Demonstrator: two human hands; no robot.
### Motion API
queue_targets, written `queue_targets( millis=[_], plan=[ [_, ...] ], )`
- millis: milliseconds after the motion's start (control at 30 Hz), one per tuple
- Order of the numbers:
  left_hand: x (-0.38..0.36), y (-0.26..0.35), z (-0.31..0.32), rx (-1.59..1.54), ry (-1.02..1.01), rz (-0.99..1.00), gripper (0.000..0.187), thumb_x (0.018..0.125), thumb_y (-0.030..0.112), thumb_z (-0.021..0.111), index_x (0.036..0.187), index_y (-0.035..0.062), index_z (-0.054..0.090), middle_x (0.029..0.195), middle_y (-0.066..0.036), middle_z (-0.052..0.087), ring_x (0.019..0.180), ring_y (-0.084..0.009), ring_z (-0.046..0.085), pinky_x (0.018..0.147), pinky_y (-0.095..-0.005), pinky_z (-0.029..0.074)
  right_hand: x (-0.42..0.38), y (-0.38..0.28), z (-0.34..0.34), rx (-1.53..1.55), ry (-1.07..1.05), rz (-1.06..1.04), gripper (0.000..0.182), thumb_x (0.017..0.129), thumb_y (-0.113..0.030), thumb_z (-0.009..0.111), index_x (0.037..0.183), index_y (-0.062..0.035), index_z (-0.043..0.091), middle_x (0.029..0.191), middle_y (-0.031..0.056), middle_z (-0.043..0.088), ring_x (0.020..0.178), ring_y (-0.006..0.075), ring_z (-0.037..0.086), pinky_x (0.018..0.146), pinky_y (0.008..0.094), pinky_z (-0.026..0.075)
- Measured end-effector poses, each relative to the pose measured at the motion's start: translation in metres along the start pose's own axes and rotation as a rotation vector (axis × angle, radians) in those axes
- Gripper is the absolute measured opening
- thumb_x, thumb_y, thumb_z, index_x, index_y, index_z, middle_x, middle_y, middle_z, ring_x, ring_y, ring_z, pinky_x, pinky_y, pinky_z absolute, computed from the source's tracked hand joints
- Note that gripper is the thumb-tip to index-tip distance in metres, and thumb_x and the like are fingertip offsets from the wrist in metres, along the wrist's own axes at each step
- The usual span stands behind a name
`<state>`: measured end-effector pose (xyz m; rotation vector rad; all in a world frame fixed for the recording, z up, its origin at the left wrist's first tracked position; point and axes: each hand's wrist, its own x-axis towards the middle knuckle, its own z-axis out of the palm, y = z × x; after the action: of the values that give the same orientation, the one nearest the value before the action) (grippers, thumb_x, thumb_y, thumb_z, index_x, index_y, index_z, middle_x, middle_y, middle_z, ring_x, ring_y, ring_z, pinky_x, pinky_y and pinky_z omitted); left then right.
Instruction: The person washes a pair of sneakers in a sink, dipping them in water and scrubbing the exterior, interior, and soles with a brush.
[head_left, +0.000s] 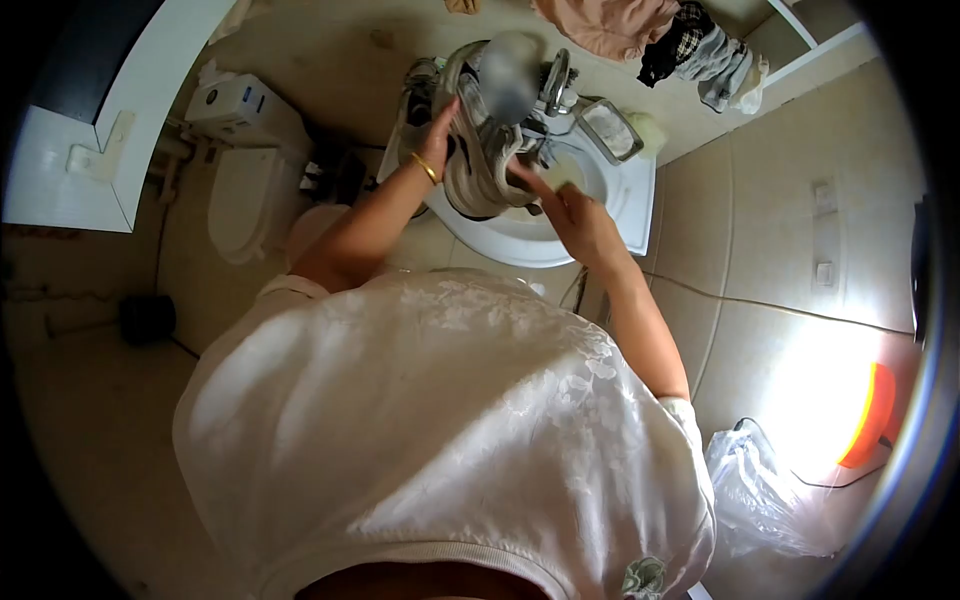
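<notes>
A pair of worn, light grey and white sneakers point(468, 175) is held up over the front left of the white washbasin point(500, 246); they overlap, and I cannot fully separate them. My left hand point(436, 145), with a gold bangle at the wrist, grips them from the left side, part of its fingers hidden behind them. From the right comes my right hand point(578, 218), index finger stretched out to the edge of the shoe opening, the other fingers bent. Its fingertip is blurred. Behind the shoes stands the chrome faucet point(557, 80).
A soap dish point(610, 130) sits on the basin's right rim. Another dark shoe point(418, 85) rests at its back left. The toilet point(243, 200) stands to the left. Clothes point(610, 25) hang at the back. A plastic bag point(750, 485) and an orange-rimmed lamp point(868, 415) are at the right wall.
</notes>
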<state>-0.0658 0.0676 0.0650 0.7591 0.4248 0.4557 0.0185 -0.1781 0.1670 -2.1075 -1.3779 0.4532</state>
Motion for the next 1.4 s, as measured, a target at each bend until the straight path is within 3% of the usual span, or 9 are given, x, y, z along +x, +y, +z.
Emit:
queue_targets(
  millis=[133,333,600,733,833,933,1033,1200,1400],
  plan=[
    [-0.012,0.003,0.009,0.15,0.091,0.022,0.069,0.08,0.049,0.055,0.133,0.0088,0.036,0.136,-0.003,0.034,0.124,-0.0164,0.03,0.104,-0.0297,0.02,0.024,0.021,0.001,-0.094,0.086,0.322,0.032,0.088,-0.031,0.046,0.084,-0.0017,0.056,0.067,0.0191,0.057,0.069,0.0332,0.058,0.057,0.0384,0.043],
    [-0.007,0.016,0.015,0.061,0.049,0.018,0.062,0.081,0.046,0.056,0.129,0.0078,0.043,0.127,-0.002,0.046,0.116,-0.0153,0.041,0.1,-0.028,0.026,0.014,0.001,0.005,0.116,0.119,-0.055,0.04,0.087,-0.04,0.046,0.086,-0.0019,0.057,0.074,0.0204,0.061,0.07,0.0376,0.059,0.06,0.043,0.044],
    [-0.01,0.0,0.027,0.098,0.13,0.068,0.063,0.081,0.048,0.054,0.129,0.0088,0.042,0.133,-0.004,0.04,0.122,-0.0175,0.034,0.102,-0.0289,0.022,0.044,-0.007,0.022,-0.14,0.219,0.234,0.036,0.089,-0.032,0.045,0.099,0.0012,0.055,0.069,0.0195,0.058,0.07,0.0384,0.056,0.062,0.038,0.043],
    [-0.004,0.023,0.01,-0.038,-0.035,-0.006,0.061,0.083,0.047,0.052,0.129,0.0089,0.042,0.133,-0.005,0.039,0.123,-0.0175,0.033,0.103,-0.029,0.022,-0.003,0.004,-0.007,-0.007,-0.029,-0.01,0.028,0.088,-0.025,0.046,0.114,-0.0205,0.055,0.074,0.0153,0.06,0.069,0.0359,0.058,0.062,0.044,0.045],
    [-0.016,0.021,0.031,0.285,0.253,0.057,0.061,0.084,0.044,0.052,0.13,0.0075,0.04,0.131,-0.005,0.042,0.12,-0.0188,0.037,0.102,-0.0313,0.026,0.021,-0.001,-0.014,-0.158,0.017,0.171,0.03,0.089,-0.028,0.041,0.1,-0.0053,0.057,0.071,0.0184,0.06,0.066,0.0378,0.058,0.061,0.0451,0.045],
    [0.003,-0.002,0.016,0.193,0.123,0.125,0.061,0.083,0.043,0.054,0.13,0.0073,0.04,0.129,-0.006,0.045,0.117,-0.0185,0.04,0.1,-0.0317,0.028,0.046,0.003,0.03,-0.199,0.297,0.21,0.027,0.089,-0.026,0.04,0.108,-0.0172,0.057,0.072,0.0146,0.061,0.067,0.038,0.058,0.06,0.0456,0.045],
    [0.002,0.014,0.016,0.115,0.092,0.112,0.058,0.082,0.042,0.055,0.127,0.0058,0.044,0.124,-0.005,0.049,0.114,-0.0193,0.043,0.1,-0.0312,0.029,0.009,-0.017,0.003,0.018,0.13,-0.055,0.033,0.089,-0.029,0.042,0.089,0.0011,0.054,0.066,0.0225,0.057,0.066,0.0411,0.056,0.058,0.0453,0.043],
    [-0.018,0.017,0.029,0.179,0.088,0.07,0.061,0.082,0.044,0.055,0.13,0.0076,0.041,0.13,-0.004,0.043,0.12,-0.018,0.037,0.103,-0.0301,0.023,0.025,0.013,0.0,-0.207,0.081,0.266,0.037,0.09,-0.036,0.04,0.085,-0.0021,0.055,0.075,0.0203,0.06,0.072,0.0401,0.056,0.061,0.0453,0.043],
    [-0.001,0.021,0.008,0.033,-0.059,-0.021,0.065,0.081,0.048,0.054,0.132,0.0089,0.04,0.132,-0.005,0.042,0.123,-0.0179,0.034,0.104,-0.0308,0.021,0.005,0.001,0.014,-0.044,0.084,0.015,0.037,0.088,-0.036,0.043,0.076,-0.0026,0.054,0.072,0.0219,0.06,0.071,0.0405,0.058,0.063,0.0463,0.045]
  ],
)
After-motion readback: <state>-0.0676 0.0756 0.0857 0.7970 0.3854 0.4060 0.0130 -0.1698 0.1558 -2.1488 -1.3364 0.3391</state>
